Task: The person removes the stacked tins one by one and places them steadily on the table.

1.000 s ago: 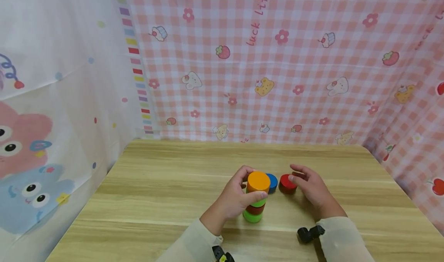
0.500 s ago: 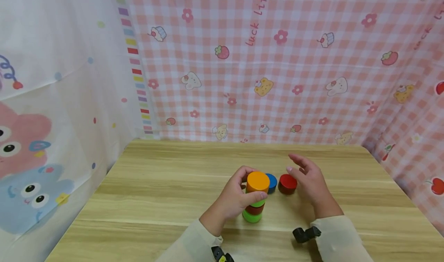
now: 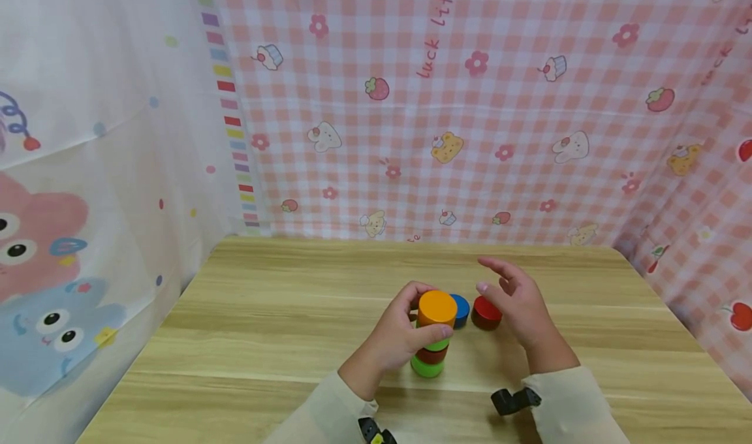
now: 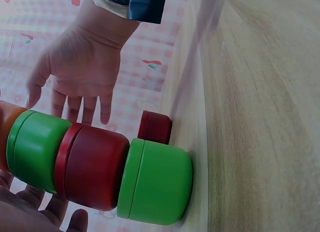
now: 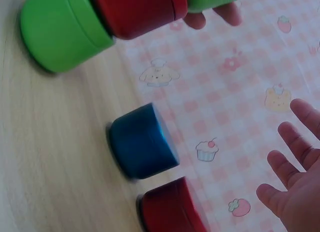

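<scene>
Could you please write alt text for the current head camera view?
A left hand grips an upright stack of four round blocks, orange, green, red and green from the top, on a wooden table. The right hand, holding nothing, hovers near a separate red block and a blue block.

Right hand (image 3: 525,307) has shifted toward the table's (image 3: 264,313) far edge, then slightly toward its left edge. Thumb, earlier over the red cylinder's (image 3: 485,316) rim, now shows beyond its top in head view.

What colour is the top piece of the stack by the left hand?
Orange; the top piece shows best in the head view.
</scene>
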`<state>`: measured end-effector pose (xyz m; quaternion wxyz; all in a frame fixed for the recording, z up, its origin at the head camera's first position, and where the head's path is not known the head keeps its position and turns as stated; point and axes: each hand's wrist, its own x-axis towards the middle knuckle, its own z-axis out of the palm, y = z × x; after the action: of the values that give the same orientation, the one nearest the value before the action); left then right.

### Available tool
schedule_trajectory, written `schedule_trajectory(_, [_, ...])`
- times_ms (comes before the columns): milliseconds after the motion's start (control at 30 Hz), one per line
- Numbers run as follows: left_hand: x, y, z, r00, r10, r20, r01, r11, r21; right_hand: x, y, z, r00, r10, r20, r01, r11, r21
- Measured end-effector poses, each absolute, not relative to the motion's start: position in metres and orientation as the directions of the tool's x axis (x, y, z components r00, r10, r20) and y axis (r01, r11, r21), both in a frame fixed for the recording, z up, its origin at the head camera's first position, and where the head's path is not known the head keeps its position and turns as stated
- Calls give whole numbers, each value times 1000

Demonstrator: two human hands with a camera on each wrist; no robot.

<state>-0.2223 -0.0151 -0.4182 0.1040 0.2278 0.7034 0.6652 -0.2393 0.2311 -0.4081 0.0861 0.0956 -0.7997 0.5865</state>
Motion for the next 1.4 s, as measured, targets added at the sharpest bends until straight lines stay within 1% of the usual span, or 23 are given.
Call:
schedule_trajectory(267, [-224, -16, -419, -868, 471, 154, 181, 12, 983, -235, 225, -402, -950, -77, 303, -312, 268, -911])
schedule_trajectory(700, [-226, -19, -421, -855, 497, 150, 187, 25, 982, -222, 213, -384, -899, -172, 403, -434, 216, -875])
schedule_trajectory(1067, [-231, -23, -425, -839, 527, 138, 189, 44, 981, -219, 208, -384, -879, -232, 417, -462, 199, -864])
schedule_trajectory(1300, [-232, -24, -426, -811, 578, 87, 122, 21, 992, -220, 207, -386, -867, -267, 420, -476, 197, -857])
schedule_trajectory(1400, [-232, -25, -428, -810, 582, 79, 118, 30, 993, -220, 207, -387, -862, -281, 422, -482, 194, -854])
